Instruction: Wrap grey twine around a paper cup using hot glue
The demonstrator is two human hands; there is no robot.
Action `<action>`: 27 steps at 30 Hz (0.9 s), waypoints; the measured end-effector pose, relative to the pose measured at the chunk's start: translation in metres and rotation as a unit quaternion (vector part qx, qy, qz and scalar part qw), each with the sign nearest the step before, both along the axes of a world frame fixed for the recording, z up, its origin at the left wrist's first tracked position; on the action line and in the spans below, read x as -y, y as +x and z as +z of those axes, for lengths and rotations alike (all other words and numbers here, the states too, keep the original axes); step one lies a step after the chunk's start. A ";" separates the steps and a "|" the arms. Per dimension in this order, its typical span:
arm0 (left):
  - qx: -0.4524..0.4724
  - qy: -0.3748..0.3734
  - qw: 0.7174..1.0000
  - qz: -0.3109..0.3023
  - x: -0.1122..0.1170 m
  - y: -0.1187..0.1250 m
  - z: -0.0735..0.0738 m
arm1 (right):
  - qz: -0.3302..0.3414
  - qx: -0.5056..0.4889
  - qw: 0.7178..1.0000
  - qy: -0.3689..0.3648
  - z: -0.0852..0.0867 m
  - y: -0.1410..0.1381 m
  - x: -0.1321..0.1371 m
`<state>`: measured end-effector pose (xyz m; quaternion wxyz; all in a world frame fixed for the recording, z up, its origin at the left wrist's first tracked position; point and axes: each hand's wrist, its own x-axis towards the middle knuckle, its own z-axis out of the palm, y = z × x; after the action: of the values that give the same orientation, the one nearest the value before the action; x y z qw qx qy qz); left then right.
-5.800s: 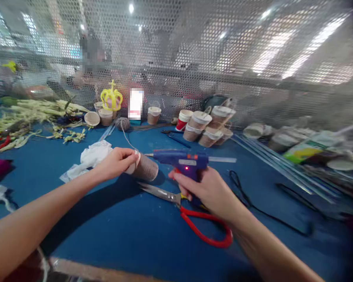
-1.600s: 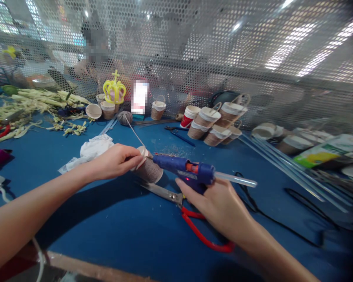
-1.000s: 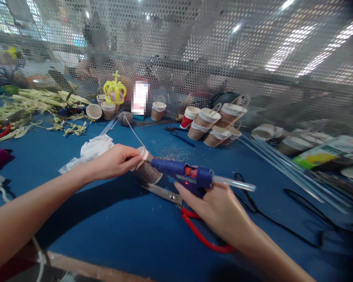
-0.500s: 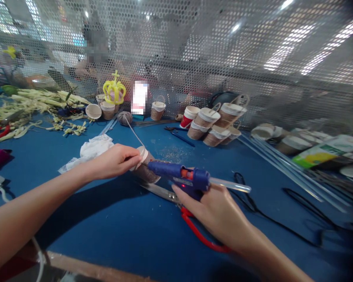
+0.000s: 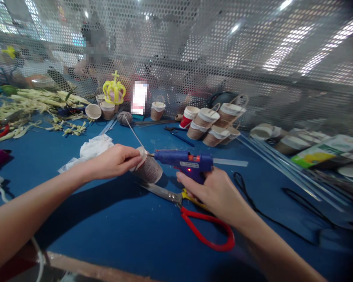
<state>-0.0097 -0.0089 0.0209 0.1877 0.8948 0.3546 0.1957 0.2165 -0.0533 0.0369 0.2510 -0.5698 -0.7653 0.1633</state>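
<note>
My left hand (image 5: 126, 159) pinches the pale rim of a small cup wrapped in grey yarn (image 5: 149, 170), which lies tilted on its side. A strand runs from the cup's rim back to a ball of grey yarn (image 5: 125, 118). In my right hand (image 5: 213, 192) is a blue hot glue gun (image 5: 182, 158), its red light lit and a clear glue stick (image 5: 231, 162) poking out behind. The nozzle points left, at the cup near the rim. Scissors with red and yellow handles (image 5: 211, 229) lie below the gun, blades toward the cup.
Several wrapped cups (image 5: 213, 121) stand stacked at the back right, before a perforated metal screen (image 5: 170, 47). Clear glue sticks (image 5: 282, 168) and a black cord (image 5: 270, 217) lie to the right. White cloth (image 5: 95, 148) rests behind my left hand; plant stems (image 5: 41, 98) lie at the far left.
My right hand has raised and levelled the glue gun, its nozzle now nearer the cup's rim. More of the scissors' handles shows. My left hand stays on the cup.
</note>
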 end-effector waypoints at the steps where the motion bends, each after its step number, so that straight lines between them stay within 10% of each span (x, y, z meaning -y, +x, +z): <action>1: -0.001 0.004 1.000 0.000 0.000 0.000 0.000 | 0.001 -0.003 1.000 -0.003 0.000 0.000 -0.002; 27: -0.003 0.000 1.000 0.000 0.001 0.000 0.000 | 0.030 -0.061 0.994 -0.081 0.001 0.002 -0.009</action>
<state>-0.0097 -0.0101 0.0212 0.1870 0.8954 0.3552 0.1928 0.2189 -0.0440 0.0377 0.2448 -0.5544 -0.7495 0.2666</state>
